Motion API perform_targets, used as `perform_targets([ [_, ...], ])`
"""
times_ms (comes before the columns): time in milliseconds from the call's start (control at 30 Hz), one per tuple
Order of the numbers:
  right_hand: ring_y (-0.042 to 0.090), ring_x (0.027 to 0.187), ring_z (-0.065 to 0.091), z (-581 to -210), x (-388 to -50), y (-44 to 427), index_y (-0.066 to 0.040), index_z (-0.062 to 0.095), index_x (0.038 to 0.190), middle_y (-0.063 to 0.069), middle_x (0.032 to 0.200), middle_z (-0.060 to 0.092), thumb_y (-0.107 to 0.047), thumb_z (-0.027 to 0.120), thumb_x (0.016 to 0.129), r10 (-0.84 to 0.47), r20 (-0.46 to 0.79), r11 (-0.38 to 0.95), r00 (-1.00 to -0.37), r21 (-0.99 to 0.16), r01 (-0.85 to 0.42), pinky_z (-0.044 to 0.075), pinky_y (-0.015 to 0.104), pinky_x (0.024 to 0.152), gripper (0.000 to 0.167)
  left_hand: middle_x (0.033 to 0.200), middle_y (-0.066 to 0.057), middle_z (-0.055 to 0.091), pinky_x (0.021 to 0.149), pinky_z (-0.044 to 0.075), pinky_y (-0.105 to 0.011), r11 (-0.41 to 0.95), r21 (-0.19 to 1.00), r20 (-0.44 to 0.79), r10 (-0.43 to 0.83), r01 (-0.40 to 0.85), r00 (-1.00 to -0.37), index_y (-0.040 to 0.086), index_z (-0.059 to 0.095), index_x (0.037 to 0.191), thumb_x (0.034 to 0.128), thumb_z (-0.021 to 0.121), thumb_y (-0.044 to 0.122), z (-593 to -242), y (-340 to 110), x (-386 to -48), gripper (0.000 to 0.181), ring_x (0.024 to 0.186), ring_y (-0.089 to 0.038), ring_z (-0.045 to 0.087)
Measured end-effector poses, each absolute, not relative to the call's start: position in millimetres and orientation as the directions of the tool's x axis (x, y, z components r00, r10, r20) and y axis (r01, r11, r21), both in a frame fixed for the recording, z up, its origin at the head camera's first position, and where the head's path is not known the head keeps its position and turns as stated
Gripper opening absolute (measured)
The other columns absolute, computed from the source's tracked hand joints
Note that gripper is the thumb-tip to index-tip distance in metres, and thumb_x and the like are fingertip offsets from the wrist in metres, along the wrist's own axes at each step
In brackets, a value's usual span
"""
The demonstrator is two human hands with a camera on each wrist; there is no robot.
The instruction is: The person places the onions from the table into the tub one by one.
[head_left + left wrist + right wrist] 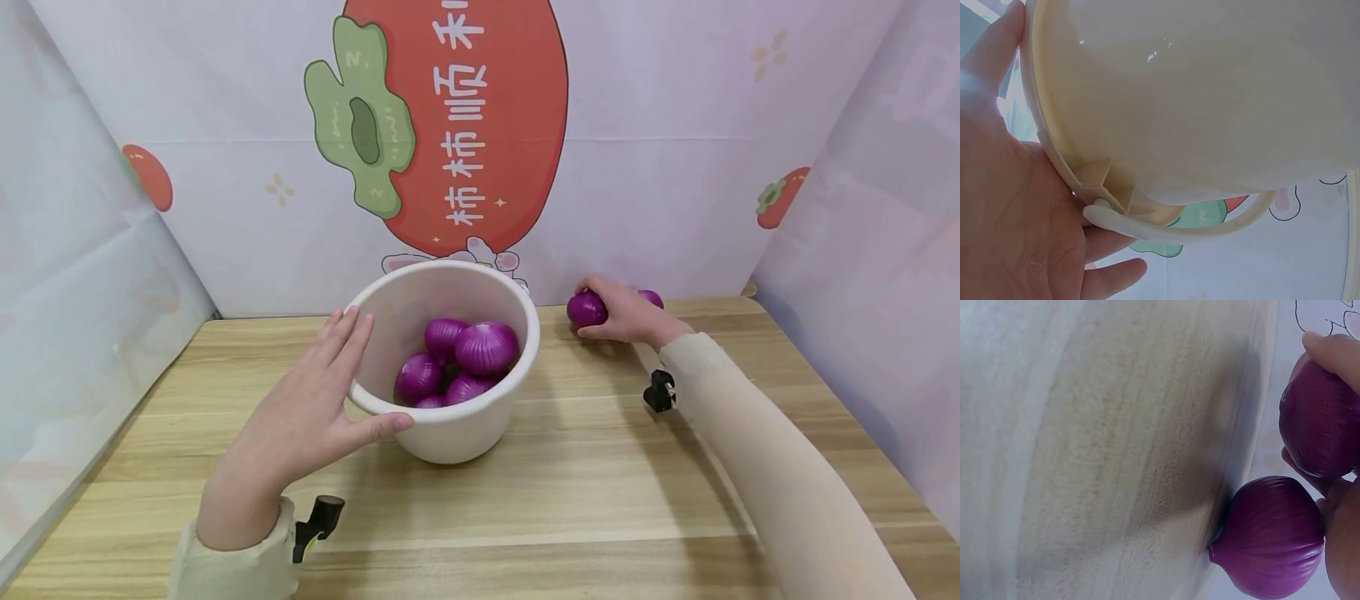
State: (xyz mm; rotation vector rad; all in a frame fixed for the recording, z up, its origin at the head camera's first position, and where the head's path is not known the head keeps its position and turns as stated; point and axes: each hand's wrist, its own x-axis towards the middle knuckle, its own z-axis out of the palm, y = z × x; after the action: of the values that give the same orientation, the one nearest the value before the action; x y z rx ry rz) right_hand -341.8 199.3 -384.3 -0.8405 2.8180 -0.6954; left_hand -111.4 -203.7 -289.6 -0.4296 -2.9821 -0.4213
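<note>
A white bucket [454, 435] stands mid-table with several purple onions [486, 348] inside. My left hand [300, 417] rests against the left side of its rim, fingers straight and thumb spread toward the front. In the left wrist view the bucket's curved handle [1210, 235] hangs below the rim, beside the fingers. At the back right, my right hand [628, 315] grips a purple onion [587, 308] between thumb and fingers. Another onion [1272, 537] sits on the table right beside that hand; in the head view it is mostly hidden behind the hand.
The wooden table [570, 500] ends at a white printed backdrop [660, 167] with a large persimmon picture. Pale sheets [90, 250] close in the left and right sides. A small black device [660, 392] is fixed at each wrist.
</note>
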Motion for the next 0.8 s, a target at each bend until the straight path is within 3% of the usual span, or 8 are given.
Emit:
perform_targets([
  [800, 0.037, 0.116, 0.059, -374.9, -339.2, 202.7, -0.008, 0.046, 0.131, 0.019, 0.128, 0.057, -0.021, 0.083, 0.081, -0.509, 0.132, 0.693, -0.85, -0.523, -0.496, 0.05, 0.056, 0.1, 0.064, 0.168, -0.013, 0.012, 0.118, 0.029, -0.061, 0.923, 0.253, 0.145, 0.26, 0.29, -0.955, 0.01, 0.014, 0.16, 0.08, 0.062, 0.075, -289.2, -202.7, -110.9, 0.114, 0.156, -0.034, 0.01],
])
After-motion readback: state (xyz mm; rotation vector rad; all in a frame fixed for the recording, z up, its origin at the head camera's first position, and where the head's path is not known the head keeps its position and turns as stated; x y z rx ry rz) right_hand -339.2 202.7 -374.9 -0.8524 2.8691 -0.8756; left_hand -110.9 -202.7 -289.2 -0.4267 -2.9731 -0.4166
